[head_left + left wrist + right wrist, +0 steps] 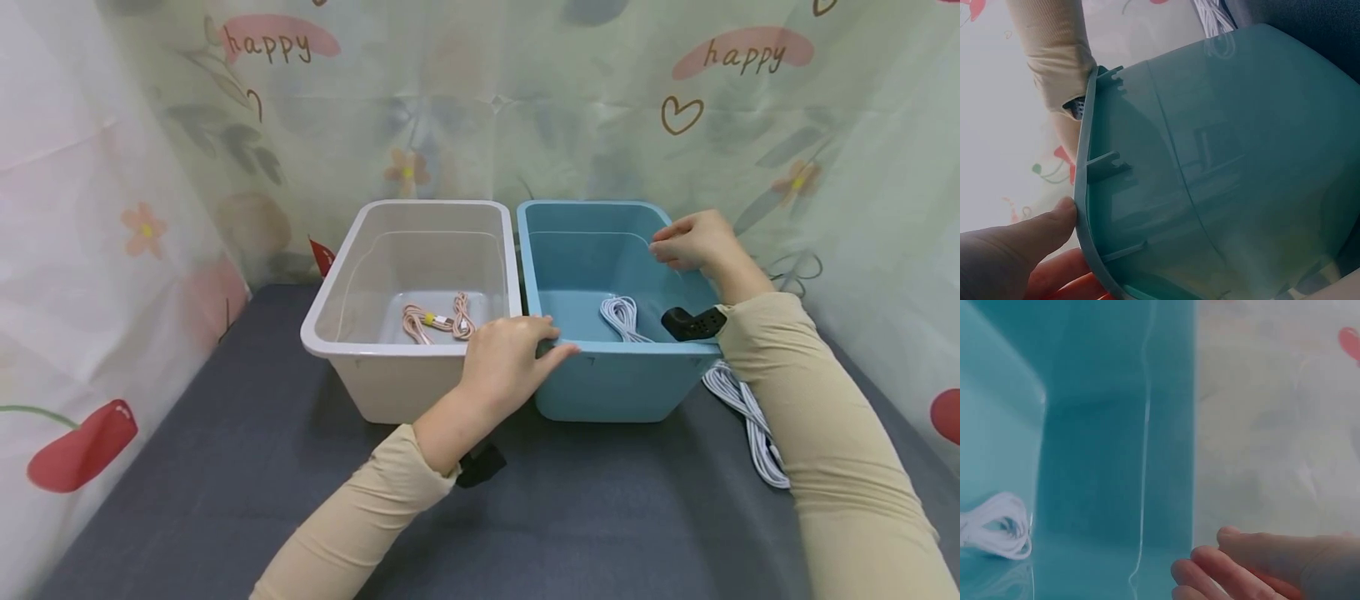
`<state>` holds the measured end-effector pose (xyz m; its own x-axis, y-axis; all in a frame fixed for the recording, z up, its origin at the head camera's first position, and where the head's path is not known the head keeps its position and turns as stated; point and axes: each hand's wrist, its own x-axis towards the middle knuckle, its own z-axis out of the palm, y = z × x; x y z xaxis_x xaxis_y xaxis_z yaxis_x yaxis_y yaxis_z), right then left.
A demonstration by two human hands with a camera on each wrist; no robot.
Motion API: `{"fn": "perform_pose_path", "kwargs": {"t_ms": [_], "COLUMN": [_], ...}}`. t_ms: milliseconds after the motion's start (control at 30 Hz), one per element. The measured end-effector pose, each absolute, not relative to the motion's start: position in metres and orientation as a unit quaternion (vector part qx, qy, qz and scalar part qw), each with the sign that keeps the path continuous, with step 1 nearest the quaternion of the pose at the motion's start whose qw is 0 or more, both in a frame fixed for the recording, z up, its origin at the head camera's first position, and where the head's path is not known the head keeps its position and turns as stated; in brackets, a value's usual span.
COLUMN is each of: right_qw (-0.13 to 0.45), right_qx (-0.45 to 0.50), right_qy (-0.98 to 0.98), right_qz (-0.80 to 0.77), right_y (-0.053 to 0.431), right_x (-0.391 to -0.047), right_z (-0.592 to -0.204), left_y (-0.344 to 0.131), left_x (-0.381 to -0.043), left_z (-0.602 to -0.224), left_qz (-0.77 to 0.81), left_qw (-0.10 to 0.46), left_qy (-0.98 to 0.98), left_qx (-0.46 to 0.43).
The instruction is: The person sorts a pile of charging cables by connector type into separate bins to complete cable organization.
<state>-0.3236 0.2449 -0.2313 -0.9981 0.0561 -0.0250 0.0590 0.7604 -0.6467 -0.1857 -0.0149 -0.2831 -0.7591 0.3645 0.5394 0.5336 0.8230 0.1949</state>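
Two plastic bins stand side by side: a light grey bin (pixel 408 379) on the left and a blue bin (pixel 600 383) on the right. My left hand (pixel 506 358) rests at the blue bin's near left corner, thumb and fingertips against its rim (pixel 1083 169). My right hand (pixel 697 246) is over the blue bin's right side, fingers loosely bent, with nothing visible between them. A coiled white cable (pixel 621 317) lies inside the blue bin, below the right hand. In the grey bin lie pinkish coiled cables (pixel 438 321), one with a yellow tag.
On the dark tabletop (pixel 585 517), right of the blue bin, lies a bundled white cable (pixel 750 425), partly hidden by the right sleeve. A thin grey cable (pixel 798 271) is behind the right wrist. Printed curtains (pixel 495 100) stand close behind and at both sides.
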Motion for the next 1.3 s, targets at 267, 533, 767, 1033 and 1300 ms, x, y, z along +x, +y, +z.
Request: {"fn": "perform_pose_path", "kwargs": {"t_ms": [267,533,767,1033,1300], "right_qw": [0.021,0.033,0.038,0.012,-0.01], "right_qx": [0.002,-0.036,-0.039,-0.046,-0.059], "right_qy": [0.934,0.908,0.905,0.899,0.893], "right_qz": [-0.357,-0.416,-0.421,-0.436,-0.447], "right_y": [0.255,0.267,0.278,0.291,0.305], "right_x": [-0.311,-0.294,-0.277,-0.253,-0.234], "right_z": [-0.218,-0.207,-0.21,-0.217,-0.224], "left_y": [-0.015,-0.016,-0.015,-0.015,-0.015], "left_x": [-0.186,-0.186,-0.185,-0.185,-0.186], "left_z": [-0.283,-0.283,-0.283,-0.284,-0.284], "left_qz": [-0.173,-0.175,-0.178,-0.174,-0.179], "left_qw": [0.25,0.255,0.253,0.254,0.256], "left_qy": [-0.921,-0.919,-0.918,-0.919,-0.916], "left_qx": [-0.245,-0.246,-0.247,-0.248,-0.251]}}
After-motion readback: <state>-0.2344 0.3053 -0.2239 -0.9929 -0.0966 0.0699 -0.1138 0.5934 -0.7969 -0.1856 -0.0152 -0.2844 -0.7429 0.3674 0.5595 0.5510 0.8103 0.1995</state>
